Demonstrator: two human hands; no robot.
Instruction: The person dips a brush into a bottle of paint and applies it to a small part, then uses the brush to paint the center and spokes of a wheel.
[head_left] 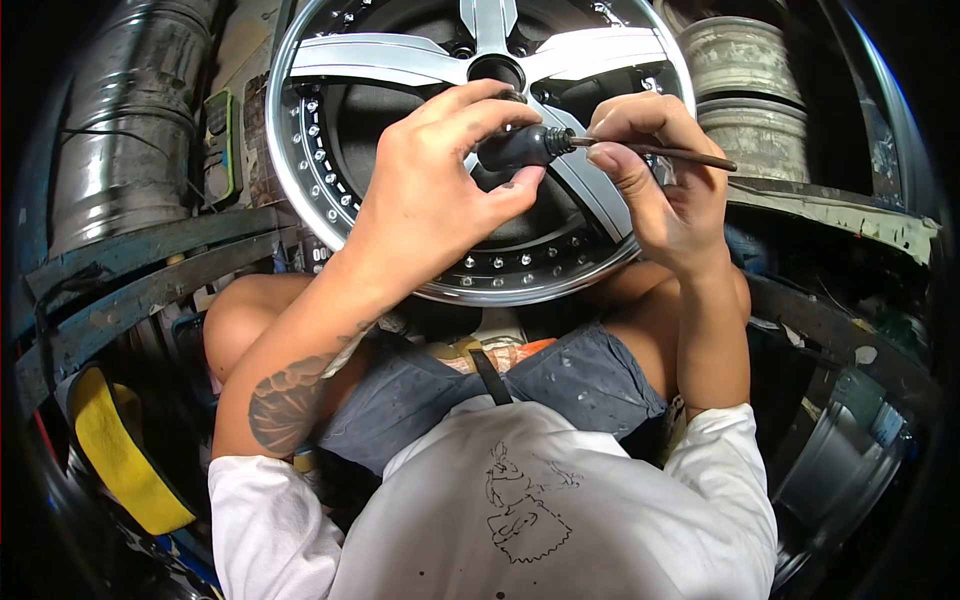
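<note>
My left hand (425, 165) is closed around a small dark bottle (512, 149), tipped on its side with its threaded neck facing right. In my right hand (665, 180), a thin paintbrush (700, 157) with a dark brown handle is pinched between thumb and fingers. Its tip end is right at the bottle's mouth. Both hands are over a large car wheel (375, 58) with silver spokes, a polished lip and a dark inner ring dotted with small bolts. Part of the hub and spokes is hidden behind my hands.
Bare metal wheel barrels (125, 130) stand on the left, and more stacked barrels (750, 130) are at the right. A green-edged phone-like object (220, 150) lies left of the wheel. Metal frame bars (150, 255) run beside my knees. A yellow-faced pad (125, 455) is at lower left.
</note>
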